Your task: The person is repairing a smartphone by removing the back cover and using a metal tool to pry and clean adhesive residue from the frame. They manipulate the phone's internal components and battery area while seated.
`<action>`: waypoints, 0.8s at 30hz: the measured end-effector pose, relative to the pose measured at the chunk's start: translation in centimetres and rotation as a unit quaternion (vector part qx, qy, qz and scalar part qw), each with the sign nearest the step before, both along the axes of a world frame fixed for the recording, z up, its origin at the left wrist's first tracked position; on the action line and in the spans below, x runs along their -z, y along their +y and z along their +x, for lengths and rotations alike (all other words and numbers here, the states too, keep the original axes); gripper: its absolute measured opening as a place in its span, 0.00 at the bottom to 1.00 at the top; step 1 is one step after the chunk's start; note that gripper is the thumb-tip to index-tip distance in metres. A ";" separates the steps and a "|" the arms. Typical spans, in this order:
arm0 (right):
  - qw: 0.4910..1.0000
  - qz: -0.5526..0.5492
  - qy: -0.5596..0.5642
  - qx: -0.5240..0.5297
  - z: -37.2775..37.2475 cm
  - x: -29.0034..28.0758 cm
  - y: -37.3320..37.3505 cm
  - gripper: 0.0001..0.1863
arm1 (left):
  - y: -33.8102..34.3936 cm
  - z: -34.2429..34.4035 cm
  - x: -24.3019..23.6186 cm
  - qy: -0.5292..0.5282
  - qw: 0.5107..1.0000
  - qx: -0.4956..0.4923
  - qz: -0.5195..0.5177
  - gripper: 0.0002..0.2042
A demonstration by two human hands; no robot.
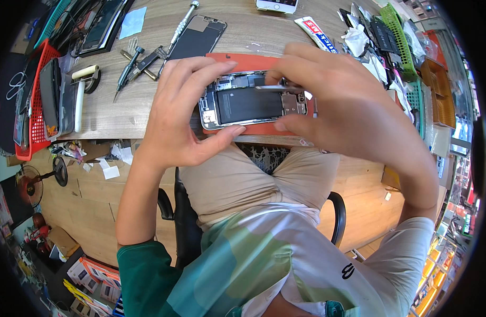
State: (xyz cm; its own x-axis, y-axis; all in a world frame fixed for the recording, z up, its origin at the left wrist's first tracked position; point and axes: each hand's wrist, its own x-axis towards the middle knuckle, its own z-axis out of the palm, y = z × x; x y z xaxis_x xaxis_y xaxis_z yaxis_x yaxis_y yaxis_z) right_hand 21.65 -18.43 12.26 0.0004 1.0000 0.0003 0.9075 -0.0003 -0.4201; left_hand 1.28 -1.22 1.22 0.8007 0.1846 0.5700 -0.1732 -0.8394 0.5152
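An opened phone [248, 105] lies on an orange-red mat [253, 63], its black battery and metal brackets exposed. My left hand [179, 113] is curved around the phone's left end, fingers by the far edge and thumb at the near edge. Over the right end is my right hand [338, 98], partly smeared by motion. A thin grey metal strip [269, 87] runs from under its fingers across the phone; its kind is unclear. The right thumb sits by the near edge. This hand hides part of the phone's right end.
Beyond the mat lie a detached phone screen [198, 38], a screwdriver [129, 68] and a metal clamp [148, 63]. A glue tube [317, 34] is at far right. Red [38, 105] and green [398, 39] baskets hold parts at the sides. A white-handled roller [80, 100] lies left.
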 end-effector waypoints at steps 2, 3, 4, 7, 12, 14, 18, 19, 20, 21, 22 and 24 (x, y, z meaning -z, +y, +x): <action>0.997 -0.044 -0.070 -0.003 -0.1 0.2 1.2 0.22 | 0.0 0.1 0.1 0.000 1.000 0.003 -0.007 0.37; 0.993 -0.083 -0.085 -0.004 -0.1 0.0 1.6 0.22 | 0.0 0.1 0.1 -0.005 1.000 0.005 -0.015 0.37; 0.987 -0.122 -0.100 -0.007 -0.2 -0.4 2.0 0.22 | -0.1 0.2 0.2 -0.009 1.000 0.006 -0.023 0.36; 0.971 -0.209 -0.114 0.020 -0.6 -1.6 3.0 0.23 | 0.0 0.3 0.0 -0.008 1.000 0.013 -0.027 0.37; 0.964 -0.233 -0.131 0.015 -0.4 -1.6 3.9 0.24 | 0.0 0.0 0.1 0.005 0.999 0.004 -0.044 0.37; 0.967 -0.215 -0.135 0.004 -0.2 -1.1 3.7 0.25 | 0.1 0.0 0.3 0.000 0.999 0.009 -0.050 0.37; 0.965 -0.238 -0.112 0.002 -0.1 -1.1 4.2 0.26 | 0.0 0.2 0.6 -0.009 0.998 0.013 -0.056 0.37; 0.960 -0.259 -0.110 0.007 -0.3 -1.6 4.7 0.26 | 0.0 0.2 0.5 -0.006 0.998 0.012 -0.056 0.37; 0.954 -0.280 -0.108 0.013 -0.5 -2.0 5.0 0.26 | 0.0 0.3 0.6 -0.007 0.998 0.012 -0.057 0.37; 0.951 -0.289 -0.110 0.016 -0.6 -2.0 5.2 0.26 | 0.0 0.3 0.6 -0.007 0.998 0.012 -0.059 0.37; 0.948 -0.298 -0.113 0.019 -0.7 -2.1 5.3 0.26 | 0.0 0.3 0.6 -0.008 0.998 0.013 -0.060 0.37; 0.948 -0.296 -0.115 0.017 -0.7 -2.1 5.3 0.26 | 0.0 0.2 0.5 -0.005 0.998 0.013 -0.061 0.37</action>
State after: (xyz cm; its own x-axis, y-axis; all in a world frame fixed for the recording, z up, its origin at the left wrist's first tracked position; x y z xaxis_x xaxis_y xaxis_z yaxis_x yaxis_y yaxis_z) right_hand 20.98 -13.13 14.35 0.1008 0.8239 -0.5577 0.9704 -0.2052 -0.1277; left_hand 1.49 -1.20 0.72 0.8010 0.2321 0.5519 -0.1999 -0.7653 0.6118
